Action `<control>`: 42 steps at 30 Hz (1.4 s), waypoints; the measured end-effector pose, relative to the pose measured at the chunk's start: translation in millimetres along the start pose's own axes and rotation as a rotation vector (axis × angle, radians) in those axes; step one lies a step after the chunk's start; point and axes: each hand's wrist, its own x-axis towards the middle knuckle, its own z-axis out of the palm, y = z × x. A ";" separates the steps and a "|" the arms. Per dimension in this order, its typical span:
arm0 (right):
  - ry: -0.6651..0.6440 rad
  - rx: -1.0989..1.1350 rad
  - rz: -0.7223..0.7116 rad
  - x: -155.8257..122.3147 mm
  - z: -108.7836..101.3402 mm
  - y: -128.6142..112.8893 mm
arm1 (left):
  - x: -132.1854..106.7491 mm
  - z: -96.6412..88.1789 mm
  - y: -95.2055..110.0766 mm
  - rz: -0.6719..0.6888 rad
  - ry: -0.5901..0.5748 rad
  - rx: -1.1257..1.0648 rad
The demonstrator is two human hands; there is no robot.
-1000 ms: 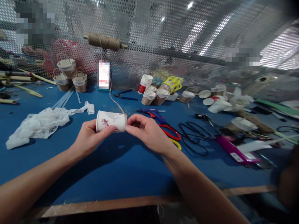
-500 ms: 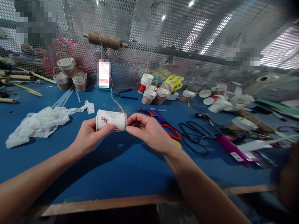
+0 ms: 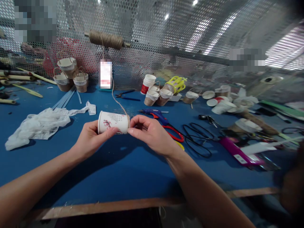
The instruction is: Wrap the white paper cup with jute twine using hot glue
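A white paper cup (image 3: 114, 123) with a red and dark printed picture and small writing lies on its side in my hands, above the blue tabletop. My left hand (image 3: 93, 134) is closed around its wide-rimmed end, thumb along the near side. Brown twine (image 3: 118, 104) runs down from a spool (image 3: 105, 39) on a rod to the cup's narrow end, where it circles the edge. There my right hand (image 3: 148, 133) has thumb and fingers closed, pinching the twine-wrapped edge. Its other fingertips are partly hidden.
A blue glue gun (image 3: 158, 114), red-handled scissors (image 3: 175, 133) and a black cable (image 3: 198, 139) lie to the right. White lace (image 3: 39, 126) is heaped at left. Small twine-covered baskets (image 3: 68, 68), pliers (image 3: 128, 96) and a phone (image 3: 105, 75) stand or lie along the mesh wall.
The cup has turned slightly about its length, so the printed picture and writing sit a little lower. Both hands keep nearly the same place.
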 end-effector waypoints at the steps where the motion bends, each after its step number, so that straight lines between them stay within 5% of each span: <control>1: -0.001 -0.002 0.002 0.0 -0.1 0.1 | -0.3 -0.1 0.6 0.008 0.001 0.004; 9: -0.040 -0.020 -0.054 -0.2 -2.8 0.6 | 0.6 -3.5 3.7 -0.018 -0.005 -0.015; 15: -0.063 -0.304 -0.206 -1.5 0.3 -3.7 | 12.2 -7.9 3.1 -0.236 -0.167 -0.446; 18: -0.108 -0.340 -0.191 -0.8 -1.1 -3.4 | 14.2 -7.5 3.0 -0.347 -0.148 -0.496; 25: 0.109 -0.187 -0.125 8.2 -8.3 7.6 | 9.3 -7.0 1.6 -0.266 -0.129 -0.300; 33: 0.007 0.108 -0.031 19.8 5.0 18.4 | 3.9 -3.8 5.7 -0.230 -0.204 -0.052; 42: 0.086 0.233 -0.015 18.1 3.7 16.0 | 5.4 -3.8 -0.7 -0.257 -0.187 -0.213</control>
